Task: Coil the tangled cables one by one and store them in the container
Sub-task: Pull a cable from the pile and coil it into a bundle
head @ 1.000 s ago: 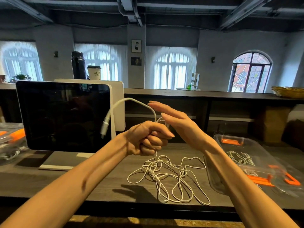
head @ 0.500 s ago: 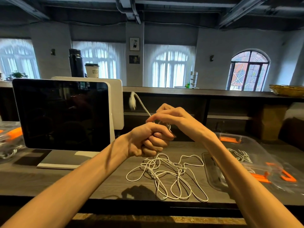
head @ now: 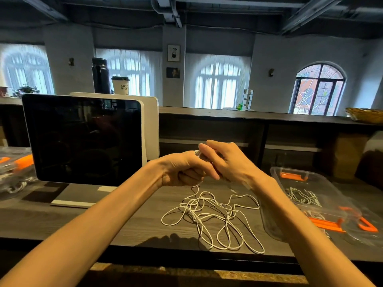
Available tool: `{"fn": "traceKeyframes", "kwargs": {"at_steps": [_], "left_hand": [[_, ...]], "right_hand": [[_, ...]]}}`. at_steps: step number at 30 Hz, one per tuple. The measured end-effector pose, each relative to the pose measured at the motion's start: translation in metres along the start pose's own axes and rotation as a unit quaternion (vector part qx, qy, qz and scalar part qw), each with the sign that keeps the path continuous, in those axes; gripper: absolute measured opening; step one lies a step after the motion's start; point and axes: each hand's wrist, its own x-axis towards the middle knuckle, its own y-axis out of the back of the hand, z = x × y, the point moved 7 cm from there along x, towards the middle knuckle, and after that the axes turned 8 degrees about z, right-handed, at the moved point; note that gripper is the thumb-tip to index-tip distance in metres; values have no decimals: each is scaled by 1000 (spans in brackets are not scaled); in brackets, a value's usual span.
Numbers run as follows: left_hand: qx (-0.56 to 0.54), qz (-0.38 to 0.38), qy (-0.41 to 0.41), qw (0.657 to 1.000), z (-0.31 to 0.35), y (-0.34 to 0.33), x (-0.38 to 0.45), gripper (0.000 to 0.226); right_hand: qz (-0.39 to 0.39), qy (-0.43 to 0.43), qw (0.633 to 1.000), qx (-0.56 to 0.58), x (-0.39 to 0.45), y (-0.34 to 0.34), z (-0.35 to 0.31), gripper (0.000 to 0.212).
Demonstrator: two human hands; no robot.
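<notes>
A long white cable (head: 209,216) lies in a loose tangle on the dark wooden table, and one strand rises from it into my hands. My left hand (head: 184,168) is a fist gripping that cable above the tangle. My right hand (head: 226,162) lies against the left one, its fingers curled over the cable's white end, which peeks out at the fingertips. A clear plastic container (head: 275,216) with orange latches stands at the right, with coiled white cables (head: 300,196) inside it.
A dark monitor (head: 83,137) on a white stand fills the left of the table. Another clear box (head: 14,172) with orange parts sits at the far left. The container's clear lid (head: 364,226) lies at the right edge. A raised shelf runs behind the table.
The cable's free end, which arched up to the left of my hands, has been drawn in under my right fingers. My right hand moved from above the left fist down onto it.
</notes>
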Motion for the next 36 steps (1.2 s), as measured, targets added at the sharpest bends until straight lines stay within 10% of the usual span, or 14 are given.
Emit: {"fn": "traceKeyframes", "kwargs": {"at_steps": [9,16,19,25,30,36], "left_hand": [[-128,40,-45,990,1,11,0,47],[-262,85,-81,958,5,31,4,44],[-53,201,-98,973,4,46,12,49],[337,335,-227,850,15,51,15,43],[240,242,-206,917,7,49,11,31],[22,117,-114,986,9,14,-9,90]], "right_hand": [[105,-34,992,55,-5,7,2,26],[46,-55,994,78,-10,-3,1,26],[25,25,993,-112,-13,-13,-9,25],[-61,150,956,-243,-18,-20,-38,21],[18,166,967,-190,-12,5,-50,14],[72,71,995,-12,4,30,-30,22]]}}
